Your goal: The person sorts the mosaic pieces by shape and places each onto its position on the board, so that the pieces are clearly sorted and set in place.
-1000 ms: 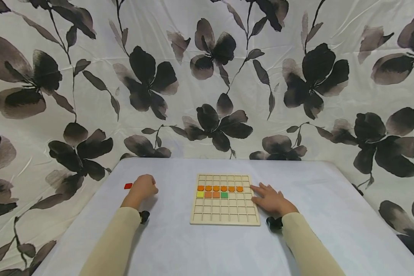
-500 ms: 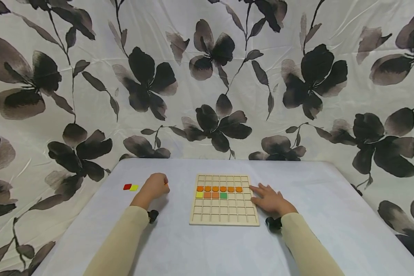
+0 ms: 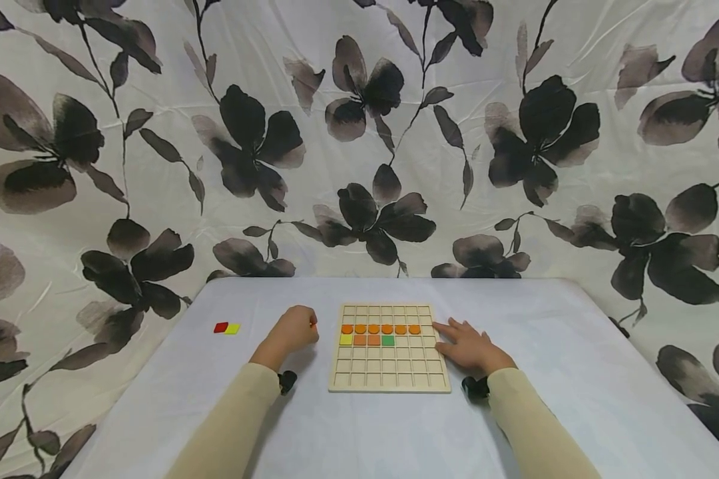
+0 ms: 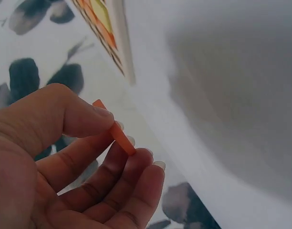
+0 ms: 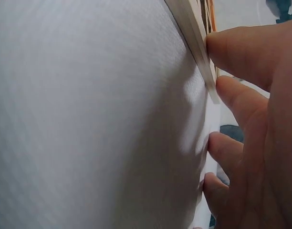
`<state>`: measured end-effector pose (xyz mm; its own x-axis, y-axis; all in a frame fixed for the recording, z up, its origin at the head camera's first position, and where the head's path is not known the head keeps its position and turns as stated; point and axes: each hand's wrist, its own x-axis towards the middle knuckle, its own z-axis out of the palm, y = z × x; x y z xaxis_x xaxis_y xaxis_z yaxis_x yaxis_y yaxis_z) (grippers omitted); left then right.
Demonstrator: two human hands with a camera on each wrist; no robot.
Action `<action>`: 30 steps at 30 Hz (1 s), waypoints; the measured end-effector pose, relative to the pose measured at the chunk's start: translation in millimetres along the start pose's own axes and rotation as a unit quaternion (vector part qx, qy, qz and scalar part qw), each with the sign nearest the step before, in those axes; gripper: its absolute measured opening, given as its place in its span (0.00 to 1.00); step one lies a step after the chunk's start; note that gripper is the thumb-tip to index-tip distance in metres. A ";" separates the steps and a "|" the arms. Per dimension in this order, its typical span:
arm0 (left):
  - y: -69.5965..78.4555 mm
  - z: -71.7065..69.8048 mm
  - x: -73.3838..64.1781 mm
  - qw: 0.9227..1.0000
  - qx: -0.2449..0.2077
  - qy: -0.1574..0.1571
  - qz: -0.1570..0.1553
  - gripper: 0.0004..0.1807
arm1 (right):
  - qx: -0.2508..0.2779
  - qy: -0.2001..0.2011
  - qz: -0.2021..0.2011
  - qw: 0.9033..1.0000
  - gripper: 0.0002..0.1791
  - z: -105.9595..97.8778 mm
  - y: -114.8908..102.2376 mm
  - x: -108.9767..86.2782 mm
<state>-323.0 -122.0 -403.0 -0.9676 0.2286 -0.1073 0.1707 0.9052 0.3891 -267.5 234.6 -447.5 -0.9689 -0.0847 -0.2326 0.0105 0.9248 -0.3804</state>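
Between thumb and fingers, my left hand [image 3: 290, 329] pinches a thin orange tile [image 4: 123, 141], held above the table just left of a wooden grid board [image 3: 389, 382]. In the head view that tile is mostly hidden by the hand. The board carries a row of orange round pieces [image 3: 374, 329]. Below them lie a yellow square [image 3: 345, 340], two orange squares [image 3: 367, 340] and a green square [image 3: 387, 340]. My right hand [image 3: 470, 346] rests at the board's right side, fingers spread, with thumb and index fingertip touching its edge in the right wrist view.
A red tile [image 3: 220, 327] and a yellow tile [image 3: 232, 328] lie side by side on the left of the white-covered table [image 3: 389, 432]. Behind the table hangs a floral cloth [image 3: 311, 153].
My left hand has moved right, from beside the loose tiles toward the board, carrying the orange tile. The loose yellow tile it covered now shows. My right hand stays in place.
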 end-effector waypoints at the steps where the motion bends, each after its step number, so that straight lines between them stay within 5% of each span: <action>1: 3.9 2.1 0.1 1.000 -0.001 0.001 0.004 0.14 | -0.002 0.001 -0.001 1.000 0.31 -0.4 -0.3 -0.3; 15: 56.3 28.9 2.9 0.998 -0.011 -0.007 0.068 0.13 | -0.029 0.008 0.020 0.999 0.31 -3.8 -7.3 -3.2; 30: 94.6 47.9 0.3 0.990 -0.024 -0.014 0.135 0.13 | -0.033 0.006 0.042 0.999 0.31 -4.8 -13.9 -3.2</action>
<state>-298.2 -19.1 -410.0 -0.8820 0.4709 -0.0184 0.4131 0.7914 0.4507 -265.7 223.8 -437.1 -0.9679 -0.0020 -0.2512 0.0760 0.9508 -0.3002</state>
